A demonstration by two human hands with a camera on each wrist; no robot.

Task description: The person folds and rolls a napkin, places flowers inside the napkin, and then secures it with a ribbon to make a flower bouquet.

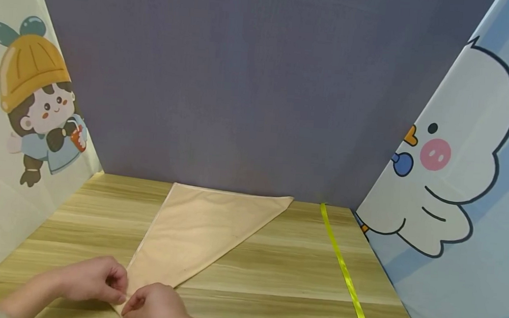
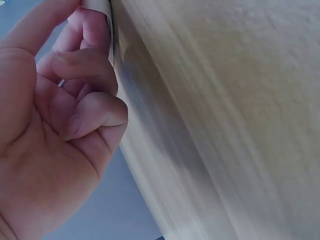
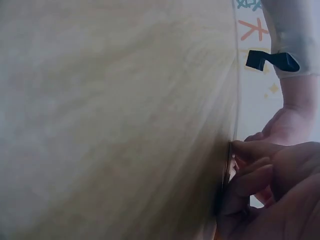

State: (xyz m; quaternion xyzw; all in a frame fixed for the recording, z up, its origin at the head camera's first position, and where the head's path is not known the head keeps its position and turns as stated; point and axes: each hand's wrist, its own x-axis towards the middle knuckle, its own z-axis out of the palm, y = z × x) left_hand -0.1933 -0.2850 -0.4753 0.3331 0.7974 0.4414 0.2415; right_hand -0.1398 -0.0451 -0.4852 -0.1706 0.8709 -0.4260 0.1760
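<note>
A beige cloth (image 1: 196,224) lies in a triangle shape on the table, its wide side along the back and its narrow end toward the front. At that near end my left hand (image 1: 95,281) pinches the cloth between thumb and forefinger. Close beside it, my right hand (image 1: 155,307) pinches the same narrow end from the right. In the left wrist view the left hand (image 2: 65,105) has its other fingers curled loosely, and a pale bit of cloth (image 2: 97,5) shows at the fingertips. The right wrist view has the right hand (image 3: 270,185) low over the tabletop, fingertips together.
A bright yellow strip (image 1: 346,274) runs front to back along the right of the wood-grain table (image 1: 290,280). A grey panel (image 1: 242,79) stands behind. Side panels carry a cartoon child (image 1: 48,100) at left and a white cartoon bird (image 1: 465,119) at right.
</note>
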